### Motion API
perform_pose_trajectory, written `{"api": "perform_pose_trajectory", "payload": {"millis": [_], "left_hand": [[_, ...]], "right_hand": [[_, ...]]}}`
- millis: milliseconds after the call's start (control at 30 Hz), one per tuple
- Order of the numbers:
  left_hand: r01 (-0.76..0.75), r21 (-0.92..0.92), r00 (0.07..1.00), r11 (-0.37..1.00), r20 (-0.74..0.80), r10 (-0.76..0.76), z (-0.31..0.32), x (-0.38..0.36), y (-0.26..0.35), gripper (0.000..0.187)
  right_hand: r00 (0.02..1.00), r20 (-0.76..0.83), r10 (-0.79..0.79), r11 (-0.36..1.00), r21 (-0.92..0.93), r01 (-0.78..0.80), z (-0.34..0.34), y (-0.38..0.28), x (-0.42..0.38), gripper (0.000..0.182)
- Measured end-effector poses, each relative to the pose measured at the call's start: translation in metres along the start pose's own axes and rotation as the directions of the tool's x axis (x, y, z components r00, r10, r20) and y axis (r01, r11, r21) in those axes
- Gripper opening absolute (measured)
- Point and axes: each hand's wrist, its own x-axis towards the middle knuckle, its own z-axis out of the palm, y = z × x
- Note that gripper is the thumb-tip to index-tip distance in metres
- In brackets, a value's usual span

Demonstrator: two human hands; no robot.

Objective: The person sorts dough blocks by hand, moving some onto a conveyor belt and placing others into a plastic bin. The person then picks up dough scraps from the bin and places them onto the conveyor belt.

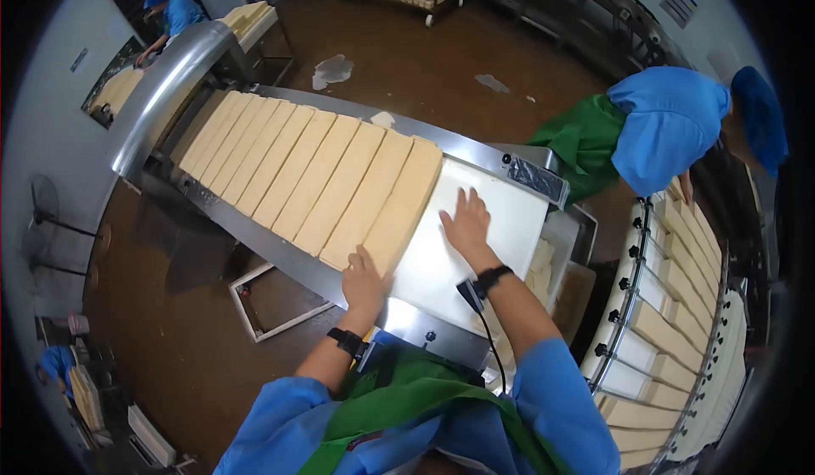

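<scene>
Long pale slabs (318,176) lie side by side across a conveyor with metal edges. My left hand (365,285) rests at the near end of the last slab (411,195), its fingers spread on or against it. Over the bare white belt (433,258), to the right of that slab, my right hand (466,222) is open with its fingers apart and nothing in it. Both wrists wear black bands, and a black cable hangs from the device at the right wrist.
A co-worker (671,118) in blue and green bends over a second conveyor (618,314) with slabs at the right. A curved metal hood (170,93) spans the far left end. Bins (570,292) stand beyond the belt's right end. Other people work at the far left.
</scene>
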Motion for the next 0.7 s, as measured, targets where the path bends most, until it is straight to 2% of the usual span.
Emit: {"api": "perform_pose_trajectory", "payload": {"millis": [133, 167, 233, 400, 500, 567, 600, 633, 700], "left_hand": [[-0.047, 0.052, 0.999, 0.998, 0.019, 0.046, -0.004, 0.0, -0.001, 0.095], [-0.089, 0.088, 0.993, 0.992, -0.064, 0.095, 0.005, 0.006, -0.006, 0.095], [-0.103, 0.091, 0.994, 0.991, -0.017, 0.105, 0.0, 0.003, -0.005, 0.093], [-0.153, 0.149, 0.988, 0.977, 0.01, 0.153, -0.001, 0.0, -0.005, 0.095], [-0.141, -0.004, 0.988, 0.99, 0.055, 0.141, -0.005, 0.001, -0.003, 0.094], [-0.218, -0.154, 0.974, 0.964, 0.034, 0.226, -0.015, 0.001, -0.002, 0.091], [-0.273, -0.228, 0.958, 0.934, 0.019, 0.285, -0.023, 0.004, 0.0, 0.089], [-0.341, -0.378, 0.93, 0.861, -0.001, 0.367, -0.031, 0.005, 0.003, 0.088], [-0.309, -0.596, 0.866, 0.741, 0.146, 0.479, -0.045, 0.009, 0.014, 0.089]], "right_hand": [[0.998, 0.058, 0.02, 0.999, 0.026, -0.022, 0.003, -0.044, 0.056, 0.068], [0.998, 0.063, 0.031, 0.999, 0.032, -0.033, 0.004, -0.052, 0.067, 0.068], [0.997, 0.069, 0.037, 0.997, 0.064, -0.041, 0.002, -0.071, 0.09, 0.067], [0.987, 0.104, 0.12, 0.989, 0.072, -0.128, -0.006, -0.089, 0.093, 0.059], [0.948, 0.179, 0.263, 0.956, 0.088, -0.281, -0.014, -0.07, 0.088, 0.068], [0.916, 0.1, 0.388, 0.913, 0.093, -0.397, -0.03, -0.048, 0.069, 0.065], [0.885, 0.051, 0.463, 0.879, 0.102, -0.466, -0.041, -0.033, 0.059, 0.064], [0.857, 0.045, 0.514, 0.848, 0.122, -0.516, -0.052, -0.016, 0.048, 0.066], [0.777, 0.025, 0.628, 0.764, 0.165, -0.623, -0.074, 0.024, 0.021, 0.071]]}}
